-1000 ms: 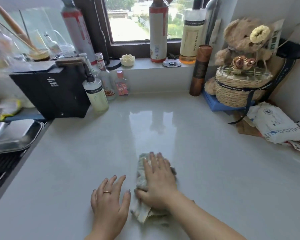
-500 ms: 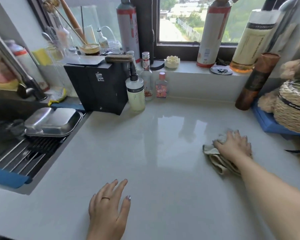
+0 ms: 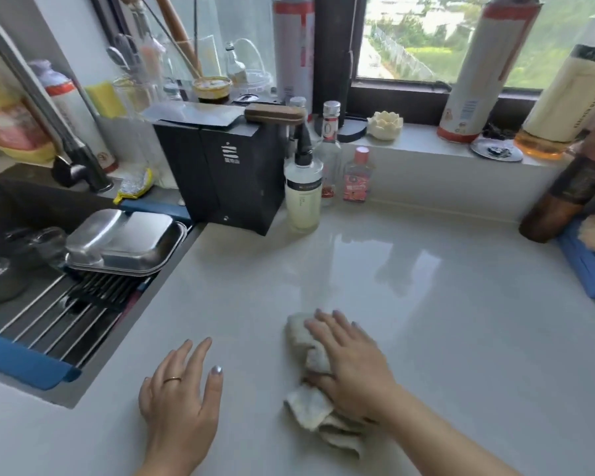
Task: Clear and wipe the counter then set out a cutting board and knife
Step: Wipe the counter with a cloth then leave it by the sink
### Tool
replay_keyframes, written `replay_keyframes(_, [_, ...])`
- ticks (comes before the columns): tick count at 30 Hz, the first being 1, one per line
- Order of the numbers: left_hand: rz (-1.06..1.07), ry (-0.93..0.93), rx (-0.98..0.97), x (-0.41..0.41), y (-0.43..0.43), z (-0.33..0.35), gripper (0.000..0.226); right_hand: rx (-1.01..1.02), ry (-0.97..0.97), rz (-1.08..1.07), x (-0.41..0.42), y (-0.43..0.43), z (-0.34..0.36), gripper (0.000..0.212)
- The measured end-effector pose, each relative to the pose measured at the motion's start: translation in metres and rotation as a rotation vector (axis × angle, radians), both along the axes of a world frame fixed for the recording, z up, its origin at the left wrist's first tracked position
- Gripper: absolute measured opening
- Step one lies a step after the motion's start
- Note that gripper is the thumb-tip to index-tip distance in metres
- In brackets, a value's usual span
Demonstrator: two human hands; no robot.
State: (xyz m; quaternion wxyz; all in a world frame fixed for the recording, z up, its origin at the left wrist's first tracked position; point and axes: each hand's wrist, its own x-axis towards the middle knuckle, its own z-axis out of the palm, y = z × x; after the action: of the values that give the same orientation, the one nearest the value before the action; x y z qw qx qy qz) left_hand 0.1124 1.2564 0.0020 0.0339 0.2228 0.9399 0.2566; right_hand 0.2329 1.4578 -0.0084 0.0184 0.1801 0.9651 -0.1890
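Right hand (image 3: 352, 360) has swept back: half a second ago it was out by the right edge of the counter (image 3: 443, 321), close to the blue box (image 3: 586, 269); now it sits near the front edge, about mid-width. The wiping cloth (image 3: 304, 408) came with it, bunched under the palm. The hand is palm down with fingers laid nearly straight over the cloth, pressing rather than gripping. The thumb lies against the cloth's side; whether it pinches cannot be told. Left hand (image 3: 179, 396) has not moved: flat on the counter near the front edge, fingers spread, holding nothing, just left of the cloth and apart from it.

Meaning: the wipe pass is mid-stroke and the centre is covered, judging by the glossy, bare surface. The wiping step is likely close to done; board and knife are not set out yet.

Around the counter:
- A black box (image 3: 220, 173) stands at the back left corner, with what looks like a cleaver (image 3: 275, 113) lying on top.
- A pump bottle (image 3: 303, 195), a clear bottle (image 3: 330, 156) and a small pink bottle (image 3: 356, 180) stand along the back edge.
- A brown tube (image 3: 569, 197) stands at the back right, just beside the blue box.
- Off the left edge, the sink (image 3: 14, 207) holds a steel tray (image 3: 124, 242) on a rack.

No cutting board is seen. The bottles and box block wiping along the back edge, but the middle looks free for a board.
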Motion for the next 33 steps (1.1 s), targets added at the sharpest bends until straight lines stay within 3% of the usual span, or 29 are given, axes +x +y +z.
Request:
replay_keyframes(4, [0.054, -0.005, -0.013, -0.020, -0.025, -0.003, 0.077, 0.047, -0.025, -0.255, -0.084, 0.053, 0.004, 0.071])
replay_keyframes(7, [0.090, -0.003, 0.003, -0.037, -0.041, -0.003, 0.076, 0.066, -0.048, -0.318, -0.151, 0.038, 0.003, 0.071])
replay_keyframes(13, [0.088, -0.023, 0.061, -0.066, -0.058, -0.002, 0.075, 0.022, 0.071, 0.247, -0.158, -0.089, -0.010, 0.078])
replay_keyframes(16, [0.095, -0.025, 0.090, -0.076, -0.067, -0.002, 0.072, 0.021, 0.075, 0.378, -0.148, -0.082, -0.012, 0.077])
replay_keyframes(21, [0.106, -0.048, 0.103, -0.091, -0.083, 0.003, 0.074, 0.025, -0.007, -0.040, -0.234, -0.029, 0.001, 0.067])
replay_keyframes(24, [0.088, -0.043, 0.083, -0.095, -0.091, 0.006, 0.075, 0.038, -0.037, -0.118, -0.264, -0.042, 0.000, 0.070])
replay_keyframes(30, [0.076, -0.072, 0.152, -0.100, -0.094, 0.007, 0.059, 0.038, 0.028, 0.238, -0.162, -0.146, 0.001, 0.080])
replay_keyframes(33, [0.001, -0.057, 0.182, -0.098, -0.080, 0.012, 0.057, 0.116, 0.060, 0.200, -0.082, -0.150, 0.006, 0.079])
